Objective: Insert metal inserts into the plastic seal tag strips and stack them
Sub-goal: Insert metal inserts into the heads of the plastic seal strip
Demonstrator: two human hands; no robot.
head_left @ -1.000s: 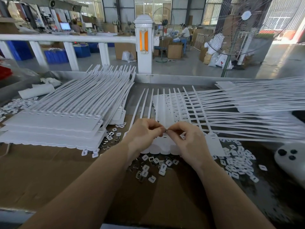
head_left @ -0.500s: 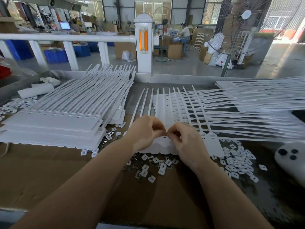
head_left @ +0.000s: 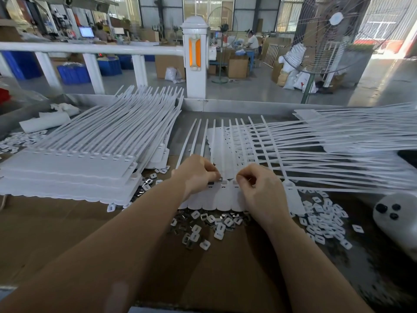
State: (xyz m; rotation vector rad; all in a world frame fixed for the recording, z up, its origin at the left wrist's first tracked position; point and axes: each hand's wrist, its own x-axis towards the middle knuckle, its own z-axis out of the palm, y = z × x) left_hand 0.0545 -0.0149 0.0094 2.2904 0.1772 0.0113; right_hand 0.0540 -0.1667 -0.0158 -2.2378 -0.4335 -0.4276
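Pinching a small shiny metal insert [head_left: 220, 179] between my left hand [head_left: 198, 175] fingertips, I am holding it over the slots of the white plastic seal tag strip [head_left: 222, 195] lying at centre. My right hand [head_left: 259, 188] is curling its fingers onto that strip just beside, at three o'clock. Loose metal inserts and white plastic clips [head_left: 209, 224] are lying at six o'clock on the brown cardboard [head_left: 112, 222]. A tall stack of white strips [head_left: 74, 168] is sitting at nine o'clock.

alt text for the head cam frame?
Two hands work at a white seal tag strip on a cardboard-covered table: left hand pinches a metal insert, right hand beside it. Finished stack lies left.
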